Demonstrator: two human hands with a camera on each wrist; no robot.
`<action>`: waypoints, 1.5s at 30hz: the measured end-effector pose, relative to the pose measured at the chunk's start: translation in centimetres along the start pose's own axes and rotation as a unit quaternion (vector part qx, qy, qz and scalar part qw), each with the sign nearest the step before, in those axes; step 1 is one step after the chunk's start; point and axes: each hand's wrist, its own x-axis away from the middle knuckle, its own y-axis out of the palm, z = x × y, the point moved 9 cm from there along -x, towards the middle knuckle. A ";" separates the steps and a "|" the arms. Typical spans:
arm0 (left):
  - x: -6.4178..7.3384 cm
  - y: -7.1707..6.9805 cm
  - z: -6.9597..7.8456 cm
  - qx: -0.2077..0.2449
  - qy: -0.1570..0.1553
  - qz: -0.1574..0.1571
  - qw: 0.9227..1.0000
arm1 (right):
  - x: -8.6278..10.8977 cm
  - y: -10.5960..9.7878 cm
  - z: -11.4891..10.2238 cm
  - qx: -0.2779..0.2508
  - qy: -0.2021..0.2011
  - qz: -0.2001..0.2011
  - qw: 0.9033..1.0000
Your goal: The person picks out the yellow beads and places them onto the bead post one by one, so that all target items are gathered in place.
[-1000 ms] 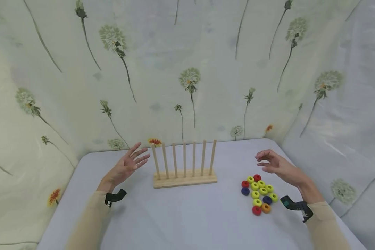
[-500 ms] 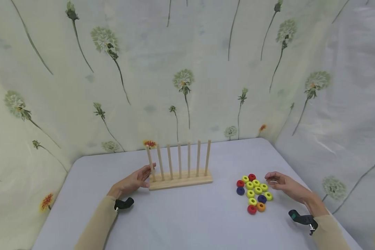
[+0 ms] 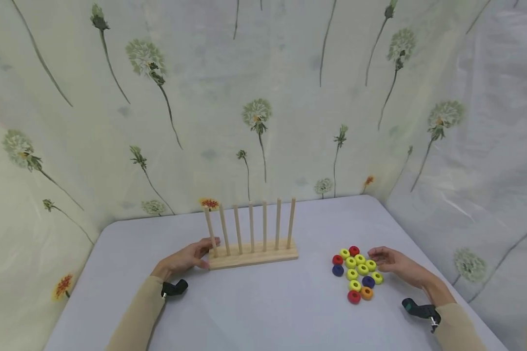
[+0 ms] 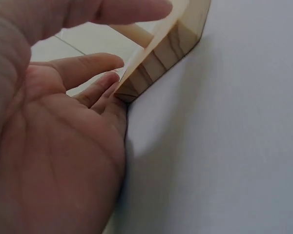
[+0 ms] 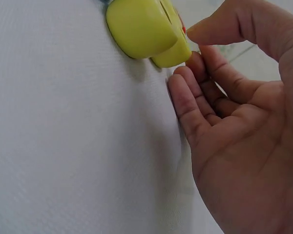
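My left hand (image 3: 185,258) holds the left end of a wooden peg rack (image 3: 253,255), a flat base with a row of upright bare pegs. In the head view its thumb lies by the front corner and its fingers reach behind the end peg. The left wrist view shows the base's end face (image 4: 161,56) between thumb and fingers. My right hand (image 3: 397,263) is beside a cluster of round beads with holes. In the right wrist view its thumb and fingers are parted near a yellow bead (image 5: 141,29); it grips nothing.
The cluster mixes several yellow beads with red beads (image 3: 354,297), dark blue beads (image 3: 368,282) and an orange bead (image 3: 366,292). All lie on a white-covered table (image 3: 263,312). A flower-patterned curtain (image 3: 211,97) hangs behind and at the sides.
My left hand has moved down and right from above the table to the rack's left end. My right hand has lowered to the right side of the beads. The head view has shifted slightly.
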 end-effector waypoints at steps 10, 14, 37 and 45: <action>0.2 -0.3 0.3 -0.070 -0.020 0.048 0.996 | -0.6 0.4 0.0 0.050 0.001 0.022 0.999; 0.3 -0.3 0.6 -0.087 -0.037 0.060 0.994 | -0.7 0.5 -0.5 0.059 -0.008 0.037 0.998; 0.3 -0.1 0.2 -0.140 -0.067 0.099 0.983 | -0.5 -1.8 0.1 0.085 -0.015 0.145 0.986; 0.1 0.0 0.1 -0.142 -0.058 0.106 0.982 | -0.9 -2.9 -5.9 0.056 -0.087 0.188 0.977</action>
